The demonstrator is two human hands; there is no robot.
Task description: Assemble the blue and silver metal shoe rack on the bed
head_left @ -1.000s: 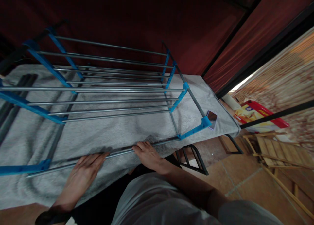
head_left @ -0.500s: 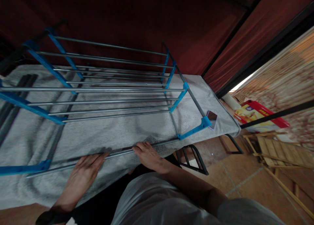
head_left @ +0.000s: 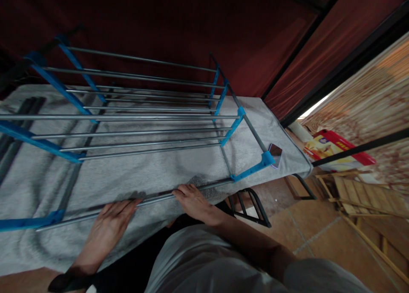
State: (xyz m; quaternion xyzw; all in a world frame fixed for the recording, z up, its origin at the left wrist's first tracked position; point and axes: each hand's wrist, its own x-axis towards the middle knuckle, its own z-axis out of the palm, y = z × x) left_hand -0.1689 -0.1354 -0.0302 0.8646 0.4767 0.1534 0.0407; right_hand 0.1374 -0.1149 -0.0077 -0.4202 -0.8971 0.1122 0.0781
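Note:
A rack of grey metal tubes with blue plastic brackets lies across a bed-like surface. Along its near edge runs a metal tube, its right end at the lower right bracket. Its left end lies free, just below the lower left blue bracket. My left hand is closed over the tube left of its middle. My right hand grips the same tube farther right, thumb side hidden.
Grey fleecy cloth covers the surface. A phone lies by the right bracket. Dark tubes rest at the left. A red and yellow box, a wooden folding chair and a black metal frame stand at the right.
The rack's left side has shifted slightly left in view, while the near tube's free end sits marginally to the right. Both hands keep their places on the tube.

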